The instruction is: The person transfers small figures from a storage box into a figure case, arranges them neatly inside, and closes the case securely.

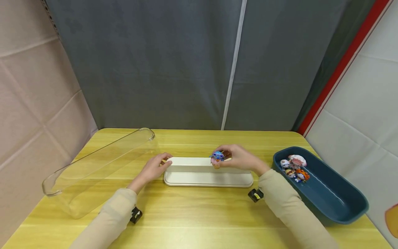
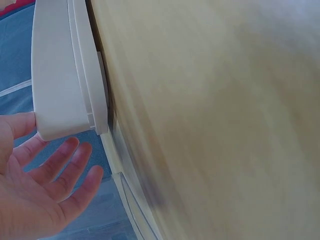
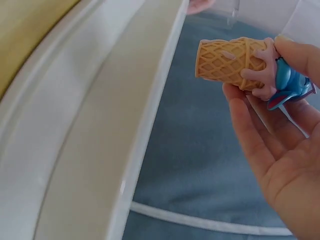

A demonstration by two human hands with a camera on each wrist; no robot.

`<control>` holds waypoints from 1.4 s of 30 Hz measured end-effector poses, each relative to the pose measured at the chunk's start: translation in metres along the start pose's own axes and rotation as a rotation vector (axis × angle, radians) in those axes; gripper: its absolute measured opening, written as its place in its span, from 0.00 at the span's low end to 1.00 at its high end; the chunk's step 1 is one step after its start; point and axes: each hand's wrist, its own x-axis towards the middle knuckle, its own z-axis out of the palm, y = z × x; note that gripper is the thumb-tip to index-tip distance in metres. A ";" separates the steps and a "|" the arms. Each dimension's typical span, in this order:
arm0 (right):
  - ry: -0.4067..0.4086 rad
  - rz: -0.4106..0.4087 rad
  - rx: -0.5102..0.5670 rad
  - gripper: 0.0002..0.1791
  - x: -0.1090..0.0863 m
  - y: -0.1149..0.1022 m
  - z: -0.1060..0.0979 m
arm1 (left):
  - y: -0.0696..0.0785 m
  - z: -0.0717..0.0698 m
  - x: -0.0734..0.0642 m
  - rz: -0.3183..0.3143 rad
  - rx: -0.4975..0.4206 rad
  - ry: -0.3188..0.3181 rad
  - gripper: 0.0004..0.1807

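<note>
The ice-cream-cone figurine (image 3: 230, 62), with its waffle base, pink drips and blue head, hung over the right half of a cream stepped stand (image 1: 208, 178), apart from its surface. The person's right hand (image 1: 237, 157) pinched it, thumb on one side by the head and fingers on the other, leaving the cone's far end bare. The left hand (image 1: 155, 167) touched the stand's left rear corner with thumb and forefinger, the other fingers loosely spread.

To my mind, the way to do this well was to grip lightly and high, keep the cone's end free and level, and steady the stand's corner without pushing it.

To the right on the wooden table (image 1: 199, 218), a dark blue tub (image 1: 329, 193) held more figurines (image 1: 297, 160), bunched at its far end. To the left lay a clear plastic cover (image 1: 102, 166).

The figurine's face was mostly lost behind the fingers in the right-wrist view, and small in the head view. How firmly the left hand pressed I couldn't tell. The bunched figurines overlapped, and a yellow shape (image 1: 393, 220) was cut off at the right edge.
</note>
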 end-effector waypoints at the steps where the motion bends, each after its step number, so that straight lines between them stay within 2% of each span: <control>1: -0.005 -0.002 0.004 0.16 0.002 0.000 0.003 | 0.000 0.000 0.000 0.004 0.000 -0.001 0.15; 10: -0.057 -0.020 0.052 0.15 0.018 0.000 0.027 | 0.002 0.000 0.000 0.001 -0.005 0.003 0.15; 20: -0.070 -0.021 0.107 0.16 0.031 0.002 0.046 | 0.001 0.000 0.000 -0.006 -0.011 0.000 0.15; 29: -0.082 -0.041 0.148 0.16 0.037 -0.029 0.053 | 0.001 0.000 -0.001 0.008 -0.011 0.005 0.15; 42: -0.056 -0.030 0.151 0.16 0.049 -0.034 0.070 | 0.001 -0.001 -0.002 0.022 -0.016 0.012 0.15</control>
